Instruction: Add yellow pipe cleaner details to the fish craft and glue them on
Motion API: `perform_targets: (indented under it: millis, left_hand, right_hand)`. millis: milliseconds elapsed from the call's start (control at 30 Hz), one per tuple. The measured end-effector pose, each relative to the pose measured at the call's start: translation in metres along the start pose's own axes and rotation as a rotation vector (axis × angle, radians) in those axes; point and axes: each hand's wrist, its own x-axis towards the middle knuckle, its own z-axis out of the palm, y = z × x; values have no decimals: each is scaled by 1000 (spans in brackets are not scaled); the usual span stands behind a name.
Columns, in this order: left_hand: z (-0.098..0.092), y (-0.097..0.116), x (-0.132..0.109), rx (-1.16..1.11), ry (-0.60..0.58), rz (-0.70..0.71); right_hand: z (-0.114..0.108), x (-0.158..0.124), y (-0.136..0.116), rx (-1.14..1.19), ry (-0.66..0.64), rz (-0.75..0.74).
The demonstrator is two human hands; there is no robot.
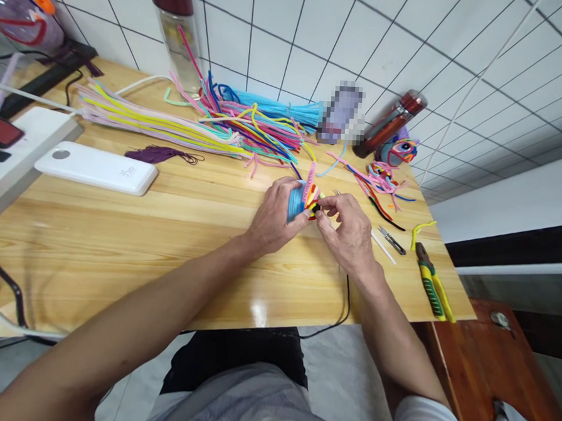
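A small figure of wound pipe cleaners (297,202), mostly blue with a pink coil and bits of orange, red, yellow and black, is held just above the table. My left hand (275,215) wraps around its blue side, with the thumb along the near edge. From the right, my right hand (348,230) pinches at the black and yellow part of its front. The fingertips cover whatever small piece lies between them. Thread snips (392,240) and a thin white stick (383,247) lie just right of my right hand.
Bundled pipe cleaners (163,126) spread along the back, near a clear bottle (180,51). A white power bank (97,168) and power strip (27,153) lie left, beside a purple tassel (159,154). Pliers (432,284) rest near the right edge. A red-brown flask (390,123) leans behind.
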Motion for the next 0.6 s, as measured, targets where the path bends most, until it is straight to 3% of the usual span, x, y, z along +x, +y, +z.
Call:
perform_targets:
  millis: [467, 600]
  left_hand:
    - [-5, 12, 4, 104, 106, 26]
    - [-7, 18, 7, 162, 81, 2]
  right_hand:
    - [0, 0, -5, 52, -68, 51]
    - [0, 0, -10, 69, -87, 51]
